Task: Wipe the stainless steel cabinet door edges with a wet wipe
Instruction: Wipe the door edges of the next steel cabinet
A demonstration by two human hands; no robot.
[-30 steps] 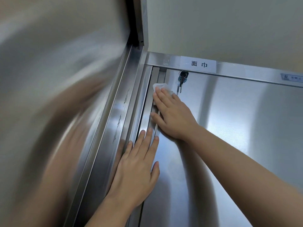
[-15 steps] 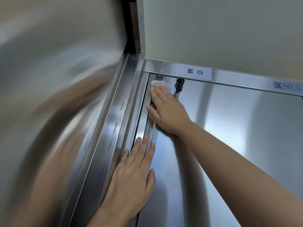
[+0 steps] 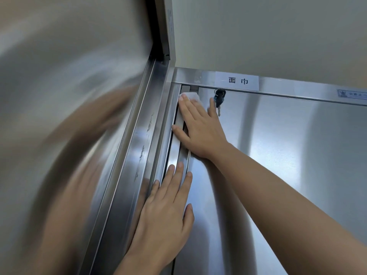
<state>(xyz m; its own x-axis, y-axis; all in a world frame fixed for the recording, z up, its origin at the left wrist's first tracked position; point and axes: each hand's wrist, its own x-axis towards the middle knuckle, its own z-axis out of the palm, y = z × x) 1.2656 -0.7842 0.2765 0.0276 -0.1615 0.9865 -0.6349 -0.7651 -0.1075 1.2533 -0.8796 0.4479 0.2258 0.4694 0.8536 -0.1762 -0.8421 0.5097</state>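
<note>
A stainless steel cabinet door point(image 3: 288, 165) fills the right half of the head view, its left edge strip point(image 3: 177, 147) running up to the top frame. My right hand point(image 3: 198, 128) lies flat with straight fingers near the top of that edge, pressing a white wet wipe point(image 3: 191, 95) against the door's upper left corner. Only the wipe's top shows past my fingertips. My left hand point(image 3: 164, 215) rests flat lower down on the same edge, fingers straight and pointing up, holding nothing.
A bunch of keys point(image 3: 219, 99) hangs from the lock just right of my right hand. A white label point(image 3: 237, 80) is stuck on the top frame rail point(image 3: 297, 88). A taller steel cabinet point(image 3: 127, 155) stands at the left, a pale wall point(image 3: 268, 32) above.
My right hand has slid the wipe up the door's left edge to the top corner, beside the keys. My left hand has stayed flat on the lower edge.
</note>
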